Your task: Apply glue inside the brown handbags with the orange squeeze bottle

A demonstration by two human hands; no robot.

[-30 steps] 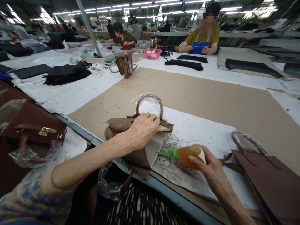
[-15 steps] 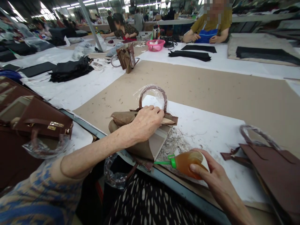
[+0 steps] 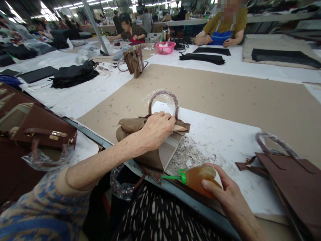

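My left hand (image 3: 159, 129) is closed over the upper edge of a brown handbag (image 3: 150, 162) that lies partly inside out at the table edge, its taupe lining showing. The bag's plastic-wrapped handle (image 3: 176, 100) arches up beyond my knuckles; a second wrapped handle (image 3: 122, 187) hangs below the edge. In my right hand (image 3: 225, 187) is a squeeze bottle (image 3: 200, 179) of amber liquid, probably glue, with a green cap and a long green nozzle (image 3: 173, 177). The bottle is tilted nearly level, and its tip is at the bag's lower corner. My left fingertips are partly hidden.
Another brown handbag (image 3: 288, 177) stands at the right, and more brown bags (image 3: 47, 137) are stacked at the left. Grey scraps (image 3: 187, 155) litter the white paper. Farther off are a brown bag (image 3: 134, 62), black pieces (image 3: 75, 73), a pink basin (image 3: 165, 49) and a co-worker (image 3: 223, 30).
My right hand has brought the bottle slightly left and down, so its nozzle tip is closer to the bag's corner. My left hand keeps its hold on the bag.
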